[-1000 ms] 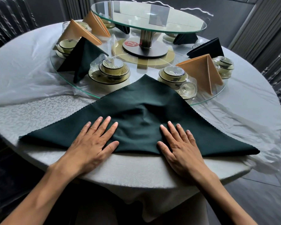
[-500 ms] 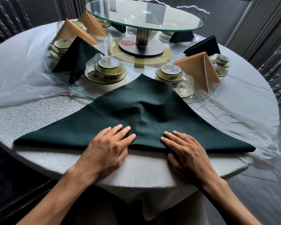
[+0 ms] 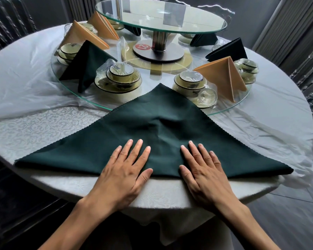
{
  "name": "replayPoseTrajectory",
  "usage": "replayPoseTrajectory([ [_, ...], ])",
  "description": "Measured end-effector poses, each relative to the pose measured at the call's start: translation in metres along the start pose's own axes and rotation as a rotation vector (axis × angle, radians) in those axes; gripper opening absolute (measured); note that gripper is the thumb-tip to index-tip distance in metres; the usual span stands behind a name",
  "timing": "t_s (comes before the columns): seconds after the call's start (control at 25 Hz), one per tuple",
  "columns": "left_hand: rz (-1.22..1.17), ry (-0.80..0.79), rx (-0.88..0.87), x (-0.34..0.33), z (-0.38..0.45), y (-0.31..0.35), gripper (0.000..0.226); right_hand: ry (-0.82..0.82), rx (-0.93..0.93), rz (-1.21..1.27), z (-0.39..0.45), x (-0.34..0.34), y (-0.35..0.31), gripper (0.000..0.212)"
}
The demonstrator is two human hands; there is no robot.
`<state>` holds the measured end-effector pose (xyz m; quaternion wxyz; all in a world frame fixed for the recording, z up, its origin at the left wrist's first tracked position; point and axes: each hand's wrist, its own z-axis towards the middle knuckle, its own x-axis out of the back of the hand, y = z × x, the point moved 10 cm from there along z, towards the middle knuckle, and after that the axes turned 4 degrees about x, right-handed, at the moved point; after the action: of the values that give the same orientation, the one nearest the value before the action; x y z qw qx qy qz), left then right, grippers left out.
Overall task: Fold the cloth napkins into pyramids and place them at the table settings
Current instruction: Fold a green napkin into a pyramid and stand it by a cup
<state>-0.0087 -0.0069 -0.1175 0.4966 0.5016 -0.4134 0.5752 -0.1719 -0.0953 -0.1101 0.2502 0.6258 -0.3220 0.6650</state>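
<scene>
Both hands flat, fingers straight and spread: left hand (image 3: 124, 175) and right hand (image 3: 204, 175) press palm-down on the near edge of a dark green napkin (image 3: 152, 138), lower centre of frame. Napkin lies as a triangle on the white tablecloth (image 3: 34, 127), tip pointing away onto the glass turntable (image 3: 224, 110). Beyond: wrapped bowl sets (image 3: 121, 77), an orange folded napkin (image 3: 224, 76) at right, a green folded napkin (image 3: 85, 64) at left, raised glass tier (image 3: 161, 17) top centre.

A round table (image 3: 43, 123) under a white patterned cloth; dark tiled floor (image 3: 296, 222) right of the hands, grey curtains (image 3: 287, 24) beyond, possibly a clear chair (image 3: 311, 83).
</scene>
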Motion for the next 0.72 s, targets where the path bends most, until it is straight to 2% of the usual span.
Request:
replayPoseTrajectory([
  [0.16,0.049,0.056,-0.019,0.004,0.001,0.002,0.061,-0.075,-0.047,-0.023,-0.002,-0.001,0.003,0.084],
  [0.52,0.014,0.087,-0.003,0.014,0.006,0.016,0.059,-0.092,-0.076,-0.056,-0.003,-0.003,0.007,0.084],
  [0.64,-0.016,0.068,0.017,0.010,0.006,0.025,0.060,0.033,-0.087,-0.094,0.000,0.006,-0.005,0.081],
  [0.72,-0.015,0.059,-0.001,0.004,0.006,0.025,0.060,0.120,-0.026,-0.012,0.002,0.005,-0.040,0.067],
])
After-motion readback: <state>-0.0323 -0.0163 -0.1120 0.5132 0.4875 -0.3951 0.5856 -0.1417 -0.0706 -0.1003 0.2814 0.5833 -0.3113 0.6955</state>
